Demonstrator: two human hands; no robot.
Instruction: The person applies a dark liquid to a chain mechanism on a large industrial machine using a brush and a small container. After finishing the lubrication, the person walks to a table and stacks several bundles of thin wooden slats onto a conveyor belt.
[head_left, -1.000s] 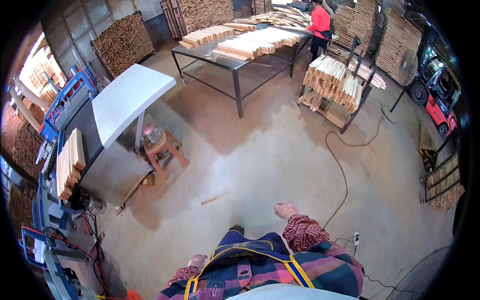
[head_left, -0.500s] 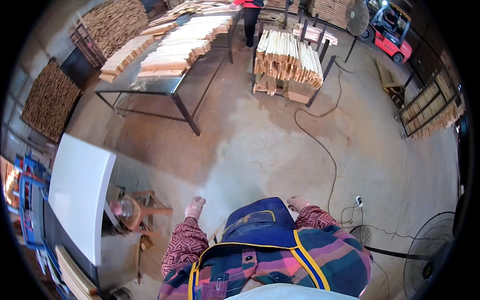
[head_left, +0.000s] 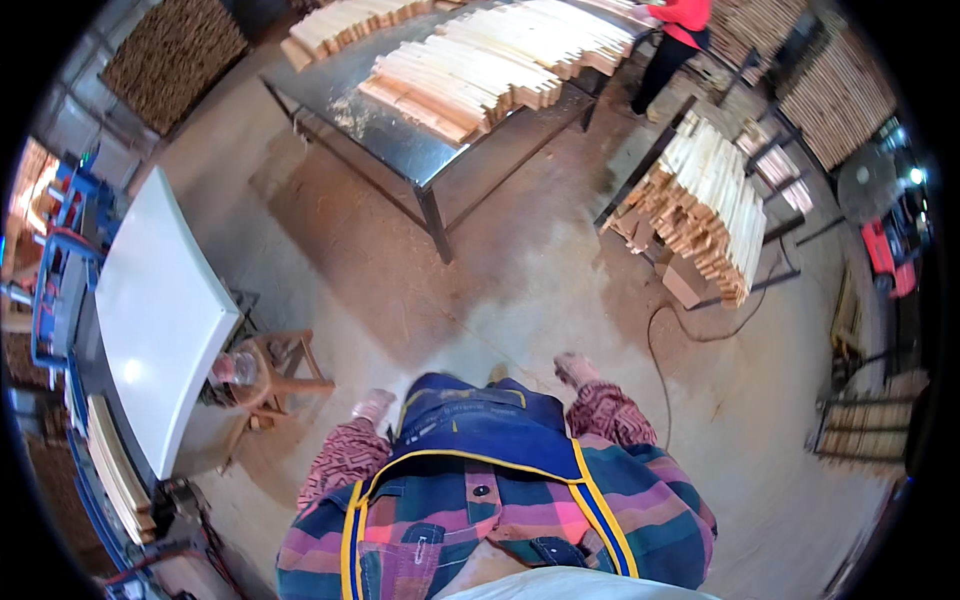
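Note:
My left hand point(head_left: 373, 406), in a pale glove, hangs beside the blue apron point(head_left: 480, 418) and looks loosely open, though its fingers are blurred. No object shows in it. On the other side of the apron my right hand point(head_left: 575, 370), gloved the same way, is held forward over the floor with its fingers loosely apart and nothing in them. Patterned pink sleeve covers are on both forearms. Ahead, out of reach of both hands, a dark metal table point(head_left: 400, 150) bears rows of pale wood strips point(head_left: 500, 60).
A white panel point(head_left: 160, 320) and a wooden stool point(head_left: 285, 370) with a plastic jar stand to the left. Far right, a metal rack point(head_left: 625, 190) holds stacked wood strips, with a cable point(head_left: 655, 345) on the floor. Another person point(head_left: 670, 50) works behind the table.
My view has turned right and come nearer the table. The right hand has swung forward, the left has drawn back. Neither has picked anything up.

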